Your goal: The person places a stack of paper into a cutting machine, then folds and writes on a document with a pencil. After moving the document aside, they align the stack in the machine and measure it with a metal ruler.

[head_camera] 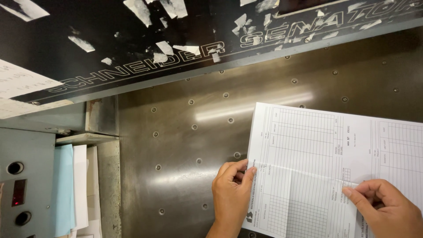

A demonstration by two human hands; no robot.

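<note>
White paper pinched at two places: left hand [231, 194] with thumb and fingertips closed on the left edge of the large white printed form sheet with ruled grids [335, 150], right hand [387, 209] with thumb and forefinger nipping the upper corner of a smaller, slightly translucent ruled slip [315, 205] lying over the sheet's lower middle. Both grips light, fingers curled, neither hand clenched, nothing let go.

Sheet placed at about four o'clock in the view, flat on the dull grey steel machine table studded with small round air holes [185, 145], upper edge tilted a little, lower part running out of frame at six o'clock. Slip touching the sheet, its grid lines roughly in line with those beneath.

Judged as the aligning step: slip being squared to the printed sheet, not yet settled. Next move likely calling for a small sideways nudge with the right fingertips while holding the left edge firm, then pressing flat without creasing.

Further out, at twelve o'clock, the black machine beam flecked with torn scraps of pale tape [176, 39]. At nine o'clock, a grey control panel with round buttons and a small red display [20, 185], and just beside it a stack of pale blue and white paper sheets standing on edge [72, 189].
</note>
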